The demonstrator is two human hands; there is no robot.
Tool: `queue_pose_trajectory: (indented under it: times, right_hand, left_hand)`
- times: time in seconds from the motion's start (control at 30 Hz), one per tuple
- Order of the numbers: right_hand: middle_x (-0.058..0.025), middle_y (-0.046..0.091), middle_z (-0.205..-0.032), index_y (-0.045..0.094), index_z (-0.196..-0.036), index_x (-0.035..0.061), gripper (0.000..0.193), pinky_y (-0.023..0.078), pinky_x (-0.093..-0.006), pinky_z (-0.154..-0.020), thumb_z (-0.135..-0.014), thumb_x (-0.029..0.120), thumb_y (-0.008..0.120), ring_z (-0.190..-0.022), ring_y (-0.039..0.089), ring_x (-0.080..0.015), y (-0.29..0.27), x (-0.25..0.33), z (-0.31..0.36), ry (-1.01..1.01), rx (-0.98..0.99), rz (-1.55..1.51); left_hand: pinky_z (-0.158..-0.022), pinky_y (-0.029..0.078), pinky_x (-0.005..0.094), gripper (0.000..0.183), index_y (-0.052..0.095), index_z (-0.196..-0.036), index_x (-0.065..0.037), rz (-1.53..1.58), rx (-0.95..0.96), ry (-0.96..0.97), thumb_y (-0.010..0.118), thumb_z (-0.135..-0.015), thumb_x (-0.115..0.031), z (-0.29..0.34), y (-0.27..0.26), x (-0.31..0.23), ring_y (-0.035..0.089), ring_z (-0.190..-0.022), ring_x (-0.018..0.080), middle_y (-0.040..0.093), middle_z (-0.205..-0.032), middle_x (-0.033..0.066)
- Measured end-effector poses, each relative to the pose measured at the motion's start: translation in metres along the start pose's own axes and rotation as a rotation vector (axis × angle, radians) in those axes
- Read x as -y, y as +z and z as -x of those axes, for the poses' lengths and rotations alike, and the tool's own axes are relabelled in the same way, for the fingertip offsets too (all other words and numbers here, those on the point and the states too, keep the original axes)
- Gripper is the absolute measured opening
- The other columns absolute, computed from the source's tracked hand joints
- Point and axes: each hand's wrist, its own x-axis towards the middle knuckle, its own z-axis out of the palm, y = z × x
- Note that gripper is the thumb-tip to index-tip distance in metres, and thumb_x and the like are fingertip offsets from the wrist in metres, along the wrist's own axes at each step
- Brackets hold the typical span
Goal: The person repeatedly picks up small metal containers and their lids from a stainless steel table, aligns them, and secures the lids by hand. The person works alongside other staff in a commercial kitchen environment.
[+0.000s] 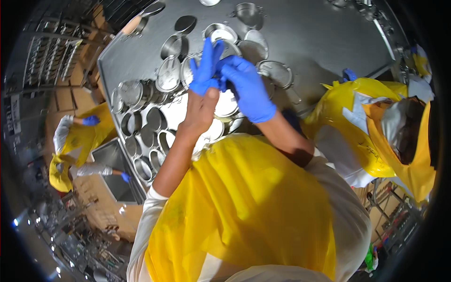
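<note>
Yellow apron (244, 197) below, curled right fingers (233, 70) pinch blue glove (203, 84) around spread left fingers (206, 56).

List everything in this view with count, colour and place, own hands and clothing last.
Round metal pots and lids: many, overlapping, exact count unclear; silver; mostly centre and left of the table
Broad flat metal table: one, grey, beyond the person
Slatted metal rack: one, silver-grey, upper left
Rectangular metal surface: one, dark grey, beside the table's left edge
Co-workers in plastic aprons: at least two, yellow over white, left and right
Floor: one, tan, lower left
Rim clutter: too small to tell
Plastic apron: one, yellow, lower centre
Left hand: one, partly in a blue glove, thumb bare, centre
Right hand: one, blue-gloved, fingers at the left glove
</note>
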Motion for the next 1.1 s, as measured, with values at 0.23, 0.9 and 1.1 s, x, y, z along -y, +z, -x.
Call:
queue_pose_trajectory:
  times: [0.23,0.9,1.1]
  right_hand:
    - [-0.0031,0.065,-0.091,0.064,-0.108,0.0010,0.012,0.052,-0.0254,-0.067,-0.102,0.011,0.063,-0.073,0.061,-0.0099,-0.005,-0.016,-0.007,-0.002,0.127,-0.197]
    - [0.0009,0.062,-0.094,0.066,-0.117,0.0032,0.018,0.049,-0.0236,-0.075,-0.106,0.016,0.059,-0.084,0.057,-0.0063,-0.009,-0.013,-0.015,-0.178,-0.084,0.143]
    - [-0.0085,0.065,-0.110,0.072,-0.117,0.0067,0.023,0.050,-0.0348,-0.090,-0.099,0.020,0.069,-0.100,0.062,-0.0213,-0.017,-0.013,-0.019,-0.640,-0.117,0.789]
  left_hand:
    - [-0.095,0.044,0.0307,0.108,0.010,-0.169,-0.005,0.070,-0.033,-0.111,0.030,-0.098,-0.084,0.003,0.006,0.001,0.051,-0.116,0.0212,0.041,-0.165,0.0202]
    - [-0.120,0.026,0.0590,0.088,0.027,-0.166,-0.006,-0.357,0.013,0.045,0.058,-0.101,-0.056,0.005,-0.004,0.032,0.020,-0.154,0.0559,0.000,-0.169,0.0400]
    - [-0.114,0.017,0.0803,0.082,0.045,-0.159,-0.014,-1.017,0.083,-0.041,0.079,-0.088,-0.036,0.002,0.000,0.044,0.017,-0.146,0.0709,0.017,-0.168,0.0358]
